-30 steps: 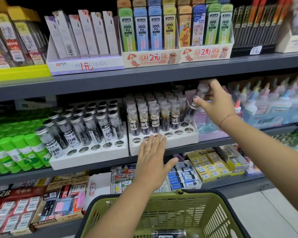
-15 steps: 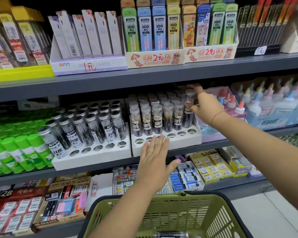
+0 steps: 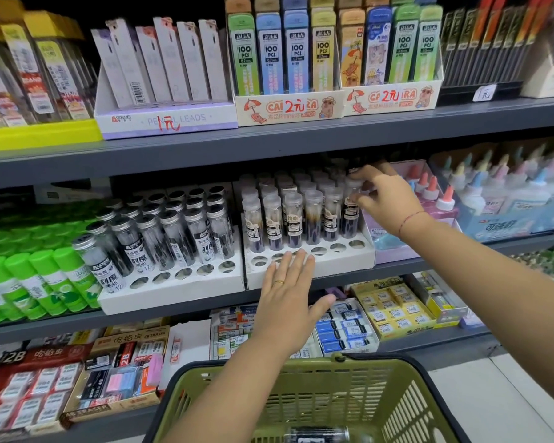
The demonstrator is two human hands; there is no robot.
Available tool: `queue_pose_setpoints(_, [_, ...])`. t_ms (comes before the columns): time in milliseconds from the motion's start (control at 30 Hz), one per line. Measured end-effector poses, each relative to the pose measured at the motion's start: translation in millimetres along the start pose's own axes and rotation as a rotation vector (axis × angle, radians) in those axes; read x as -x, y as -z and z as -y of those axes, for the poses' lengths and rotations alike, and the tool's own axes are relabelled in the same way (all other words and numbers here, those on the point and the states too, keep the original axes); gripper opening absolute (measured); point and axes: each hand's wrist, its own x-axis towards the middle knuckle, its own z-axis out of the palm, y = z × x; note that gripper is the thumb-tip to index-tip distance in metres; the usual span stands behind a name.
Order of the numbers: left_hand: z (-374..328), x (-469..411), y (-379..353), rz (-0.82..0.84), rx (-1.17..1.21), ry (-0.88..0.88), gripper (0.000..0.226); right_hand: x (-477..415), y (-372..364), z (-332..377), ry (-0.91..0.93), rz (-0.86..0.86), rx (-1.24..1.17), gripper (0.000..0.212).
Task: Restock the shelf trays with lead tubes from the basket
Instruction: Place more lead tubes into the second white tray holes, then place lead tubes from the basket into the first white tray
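Two white trays with round holes stand on the middle shelf. The right tray (image 3: pixel 336 263) holds clear-capped lead tubes, and its front row of holes is bare. My right hand (image 3: pixel 386 195) pinches the top of the lead tube (image 3: pixel 351 215) standing upright at the right end of the foremost filled row. My left hand (image 3: pixel 288 284) lies flat with straight fingers on the front of that tray. The left tray (image 3: pixel 173 282) carries silver-capped tubes. Below, the green basket (image 3: pixel 381 388) contains one dark tube (image 3: pixel 317 434) at the frame's lower edge.
Green glue sticks (image 3: pixel 29 282) stand left of the trays and glue bottles (image 3: pixel 480 193) to the right. Boxed lead packs (image 3: pixel 301 59) fill the shelf above. Eraser boxes (image 3: pixel 394 311) sit on the shelf below. The upper shelf edge hangs close over the tube tops.
My right hand has brought the tilted tube down and stood it upright in a hole at the right end of the tray. My left hand has stayed on the tray front.
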Motion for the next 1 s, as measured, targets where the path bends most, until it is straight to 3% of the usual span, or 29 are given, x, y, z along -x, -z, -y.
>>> queue_pose_setpoints(333, [-2, -1, 3, 0.032, -0.016, 0.019, 0.092, -7, 14, 2, -0.063, 0.123, 0.03, 0.032])
queue_pose_setpoints(467, [-3, -1, 5, 0.052, -0.004, 0.023, 0.096, -9, 10, 4, -0.07, 0.187, -0.032, 0.022])
queue_pose_setpoints(600, [-3, -3, 6, 0.062, -0.008, 0.028, 0.098, -6, 5, 2, -0.111, 0.145, -0.096, 0.02])
queue_pose_setpoints(833, [-3, 1, 7, 0.055, -0.016, 0.031, 0.084, 2, 10, 6, -0.144, 0.184, -0.015, 0.029])
queue_pose_setpoints(867, [-3, 6, 7, 0.038, 0.008, 0.026, 0.077, 8, 12, 9, -0.147, 0.167, 0.039, 0.033])
queue_pose_setpoints(933, [2, 25, 5, -0.034, 0.062, 0.012, 0.07, 33, 10, 18, -0.074, -0.026, 0.04, 0.035])
queue_pose_setpoints(1000, [16, 59, -1, -0.077, 0.083, 0.025, 0.068, 78, 0, 34, 0.016, -0.262, -0.153, 0.024])
